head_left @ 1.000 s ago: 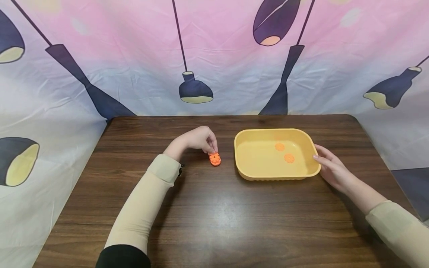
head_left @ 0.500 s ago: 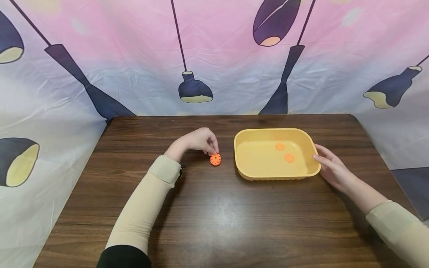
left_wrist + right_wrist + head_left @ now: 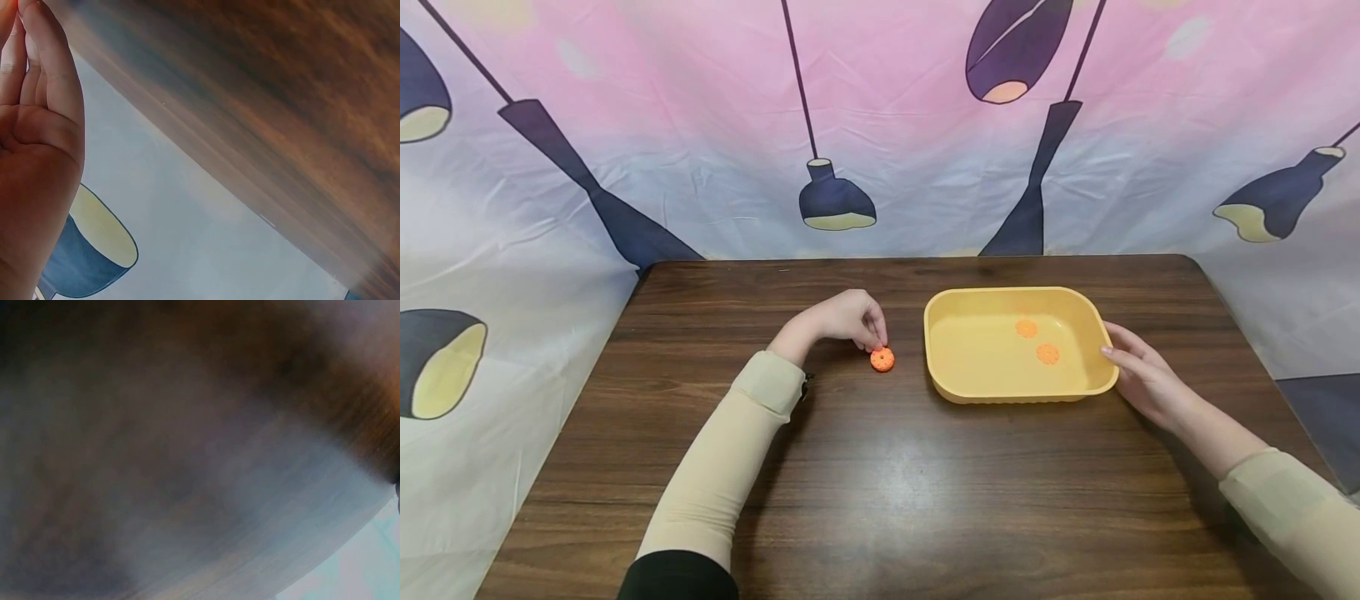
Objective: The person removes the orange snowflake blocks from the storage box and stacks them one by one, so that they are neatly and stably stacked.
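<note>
My left hand pinches the far edge of a small orange notched disc at table level. The disc seems to lie over another like it, though how many are stacked is too small to tell. In the left wrist view, the fingertips of my left hand meet at the upper left corner, with an orange glow there. A yellow plastic tub stands to the right, two flat orange discs lying apart on its floor. My right hand holds the tub's right end, thumb over the rim, other fingers outside.
Everything stands on a dark brown wooden table. A cloth backdrop printed with hanging lamps runs behind the table's far edge. The right wrist view is mostly blurred.
The orange disc in my left hand has tipped down and come into line over the one beneath. My left hand has lowered slightly toward me. My right hand and the tub stay put.
</note>
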The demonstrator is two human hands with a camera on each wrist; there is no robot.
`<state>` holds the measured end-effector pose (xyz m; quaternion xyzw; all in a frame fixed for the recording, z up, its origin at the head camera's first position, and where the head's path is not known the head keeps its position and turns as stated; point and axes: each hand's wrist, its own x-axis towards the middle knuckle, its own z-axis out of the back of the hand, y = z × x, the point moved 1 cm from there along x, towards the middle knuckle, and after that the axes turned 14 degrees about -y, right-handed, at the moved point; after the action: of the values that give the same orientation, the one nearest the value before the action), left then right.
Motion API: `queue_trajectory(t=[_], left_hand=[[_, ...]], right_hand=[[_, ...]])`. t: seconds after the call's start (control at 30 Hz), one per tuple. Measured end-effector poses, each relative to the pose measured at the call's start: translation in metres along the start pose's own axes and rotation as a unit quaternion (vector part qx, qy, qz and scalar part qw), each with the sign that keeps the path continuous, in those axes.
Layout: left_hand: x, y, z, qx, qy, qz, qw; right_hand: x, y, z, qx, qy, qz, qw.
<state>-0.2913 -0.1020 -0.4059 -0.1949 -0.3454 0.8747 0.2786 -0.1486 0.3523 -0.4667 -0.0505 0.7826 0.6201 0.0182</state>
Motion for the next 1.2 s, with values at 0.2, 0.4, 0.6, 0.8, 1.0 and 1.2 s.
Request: queue_trajectory(t=[0.2,0.4,0.6,0.8,1.0,1.2], left_hand=[[0.000,0.003,0.000,0.001,-0.003,0.000,1.0000],[0.000,-0.001,0.005,-0.001,-0.023,-0.015,0.9996],[0.006,-0.012,0.009,0.000,-0.060,-0.050,0.9970],[0.014,-0.028,0.006,0.007,-0.087,-0.078,0.9931],[0.025,-0.047,0.001,0.011,-0.113,-0.113,0.9871],[0.037,-0.067,-0.010,0.011,-0.118,-0.142,0.9827]], right_hand=[[0.000,0.000,0.001,-0.004,0.000,-0.002,1.0000],[0.000,-0.001,0.000,0.007,0.010,0.006,0.9999],[0.000,-0.001,-0.001,0.015,0.013,0.010,0.9998],[0.001,-0.001,-0.002,0.015,0.016,0.012,0.9997],[0.001,-0.001,-0.002,0.011,0.014,0.010,0.9998],[0.000,-0.001,-0.001,0.011,0.011,0.010,0.9998]])
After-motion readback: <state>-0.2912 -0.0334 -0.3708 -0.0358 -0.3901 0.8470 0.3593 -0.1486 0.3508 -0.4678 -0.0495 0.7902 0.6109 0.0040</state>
